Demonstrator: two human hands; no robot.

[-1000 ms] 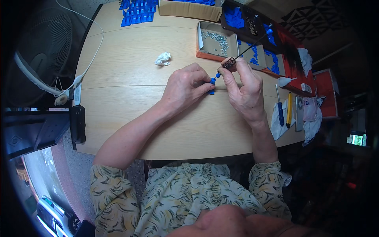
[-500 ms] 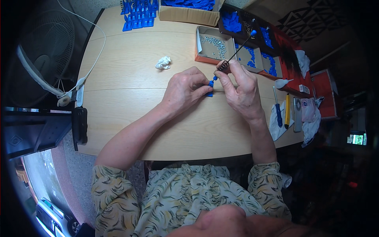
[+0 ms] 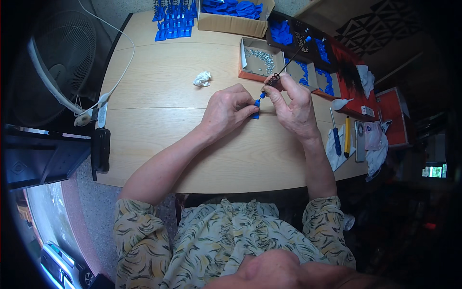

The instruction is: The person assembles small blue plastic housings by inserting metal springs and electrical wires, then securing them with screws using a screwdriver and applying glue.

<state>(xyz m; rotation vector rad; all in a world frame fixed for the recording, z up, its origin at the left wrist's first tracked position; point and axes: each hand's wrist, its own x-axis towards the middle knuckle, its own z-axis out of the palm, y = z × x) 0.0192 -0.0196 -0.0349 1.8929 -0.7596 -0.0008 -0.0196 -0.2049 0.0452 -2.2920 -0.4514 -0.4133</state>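
Since a second ago, the dark rod point(image 3: 291, 58) in the right hand point(image 3: 294, 105) has swung leftward, leaning less far to the right, and the view has shifted, showing more of the blue pieces point(image 3: 235, 8) in the cardboard box point(image 3: 231, 25).

Room L on tabletop point(image 3: 149, 137); shallow box point(image 3: 250, 74) blks fwd.

And across the pale wooden table point(image 3: 149, 144): blue stands point(image 3: 173, 32) ranked far left, a cardboard box point(image 3: 231, 25) just beside them, a shallow open box point(image 3: 252, 76) nearer, crumpled white wad point(image 3: 202, 78) left of centre, white cloth point(image 3: 338, 161) out right!
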